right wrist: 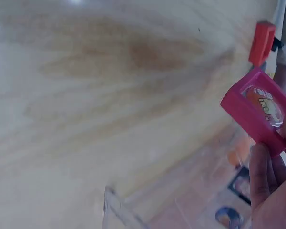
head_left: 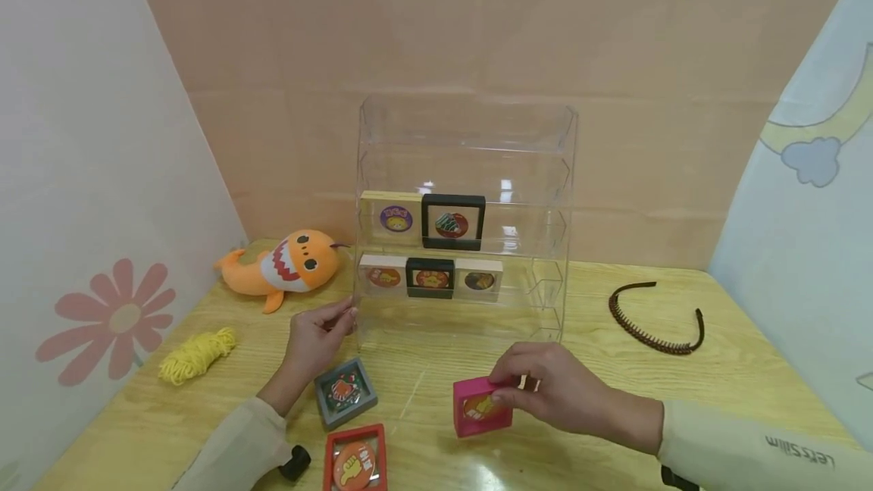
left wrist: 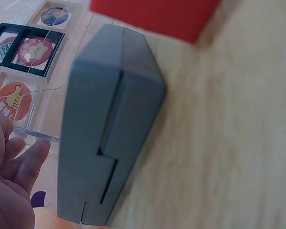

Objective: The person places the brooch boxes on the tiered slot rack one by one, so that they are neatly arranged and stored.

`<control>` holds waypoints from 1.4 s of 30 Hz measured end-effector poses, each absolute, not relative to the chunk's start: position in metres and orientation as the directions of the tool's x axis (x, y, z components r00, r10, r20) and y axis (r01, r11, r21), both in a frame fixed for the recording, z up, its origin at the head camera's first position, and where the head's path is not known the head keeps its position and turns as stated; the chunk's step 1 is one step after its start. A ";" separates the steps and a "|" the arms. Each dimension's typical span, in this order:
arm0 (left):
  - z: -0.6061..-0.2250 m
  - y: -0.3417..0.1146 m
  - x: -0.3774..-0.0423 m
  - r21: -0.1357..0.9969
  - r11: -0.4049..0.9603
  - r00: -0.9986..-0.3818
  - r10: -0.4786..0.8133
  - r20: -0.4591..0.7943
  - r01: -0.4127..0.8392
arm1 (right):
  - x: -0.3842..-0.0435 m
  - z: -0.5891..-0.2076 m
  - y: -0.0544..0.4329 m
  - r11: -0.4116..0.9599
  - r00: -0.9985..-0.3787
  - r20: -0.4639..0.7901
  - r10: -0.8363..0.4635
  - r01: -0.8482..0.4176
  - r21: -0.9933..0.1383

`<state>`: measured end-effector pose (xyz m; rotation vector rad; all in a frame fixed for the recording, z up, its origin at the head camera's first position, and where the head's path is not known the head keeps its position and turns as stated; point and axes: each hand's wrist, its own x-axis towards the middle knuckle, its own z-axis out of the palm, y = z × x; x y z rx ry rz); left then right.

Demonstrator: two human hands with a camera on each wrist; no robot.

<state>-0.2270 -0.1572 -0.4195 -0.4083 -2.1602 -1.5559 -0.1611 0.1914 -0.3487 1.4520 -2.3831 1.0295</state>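
Note:
My right hand (head_left: 555,389) pinches a pink square frame (head_left: 470,419) by its upper right corner, thumb in front, with a round orange badge inside. In the right wrist view the same pink frame (right wrist: 250,112) is tilted between thumb and fingers. My left hand (head_left: 317,343) grips the lower left edge of a clear tiered display rack (head_left: 464,324). Near that wrist lies a grey frame (head_left: 326,413) with a red picture, and a red frame (head_left: 382,449) with a thumbs-up badge sits in front of it. The grey frame (left wrist: 109,95) looms large in the left wrist view.
The rack's lower tier holds a black frame (head_left: 430,294) between two pale ones; the tier above has a yellow frame (head_left: 371,229) and a black frame (head_left: 453,245). An orange plush shark (head_left: 245,276) and yellow yarn (head_left: 198,356) lie left, a brown headband (head_left: 644,336) right.

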 end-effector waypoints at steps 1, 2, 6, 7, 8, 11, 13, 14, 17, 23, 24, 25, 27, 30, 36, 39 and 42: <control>-0.420 -0.158 -0.226 0.815 0.322 -0.856 -0.022 0.516 0.482 | -0.163 -0.345 0.194 0.299 -0.512 0.478 -0.713 -0.839 -0.454; -0.421 -0.159 -0.226 0.813 0.322 -0.854 -0.024 0.519 0.485 | -0.166 -0.341 0.196 0.310 -0.508 0.491 -0.708 -0.848 -0.431; -0.422 -0.163 -0.222 0.809 0.323 -0.848 -0.035 0.528 0.491 | -0.176 -0.329 0.203 0.383 -0.504 0.528 -0.683 -0.863 -0.329; -0.416 -0.162 -0.218 0.809 0.330 -0.850 -0.036 0.526 0.487 | -0.178 -0.327 0.206 0.405 -0.508 0.533 -0.676 -0.861 -0.307; -0.412 -0.160 -0.215 0.807 0.339 -0.851 -0.036 0.524 0.483 | -0.180 -0.325 0.208 0.427 -0.512 0.541 -0.667 -0.858 -0.285; -0.405 -0.157 -0.211 0.806 0.357 -0.854 -0.041 0.519 0.473 | -0.185 -0.319 0.215 0.485 -0.529 0.554 -0.643 -0.841 -0.241; -0.404 -0.156 -0.211 0.810 0.354 -0.856 -0.044 0.515 0.469 | -0.188 -0.313 0.220 0.510 -0.530 0.565 -0.633 -0.834 -0.211; -0.409 -0.158 -0.214 0.813 0.348 -0.857 -0.047 0.513 0.468 | -0.191 -0.310 0.222 0.519 -0.528 0.573 -0.627 -0.831 -0.198; -0.419 -0.162 -0.221 0.819 0.328 -0.859 -0.045 0.511 0.470 | -0.199 -0.299 0.229 0.545 -0.517 0.604 -0.607 -0.823 -0.157; -0.420 -0.162 -0.223 0.816 0.317 -0.854 -0.036 0.519 0.483 | -0.215 -0.277 0.239 0.629 -0.516 0.674 -0.529 -0.771 -0.097; -0.420 -0.162 -0.223 0.816 0.318 -0.854 -0.036 0.519 0.482 | -0.217 -0.275 0.240 0.644 -0.520 0.679 -0.518 -0.760 -0.090; -0.420 -0.162 -0.223 0.819 0.318 -0.857 -0.037 0.514 0.477 | -0.219 -0.272 0.241 0.655 -0.523 0.684 -0.508 -0.750 -0.086; -0.418 -0.162 -0.223 0.824 0.323 -0.863 -0.039 0.504 0.466 | -0.222 -0.270 0.242 0.672 -0.527 0.692 -0.494 -0.736 -0.081; -0.415 -0.159 -0.222 0.821 0.321 -0.860 -0.036 0.508 0.472 | -0.227 -0.268 0.243 0.683 -0.522 0.704 -0.481 -0.727 -0.073; -0.394 -0.149 -0.210 0.794 0.331 -0.840 -0.010 0.542 0.509 | -0.236 -0.269 0.245 0.695 -0.509 0.723 -0.467 -0.717 -0.056; -0.389 -0.145 -0.206 0.797 0.340 -0.844 -0.014 0.536 0.500 | -0.240 -0.272 0.244 0.701 -0.513 0.717 -0.471 -0.711 -0.048; -0.387 -0.144 -0.205 0.802 0.339 -0.849 -0.014 0.527 0.492 | -0.243 -0.276 0.244 0.712 -0.517 0.711 -0.477 -0.702 -0.033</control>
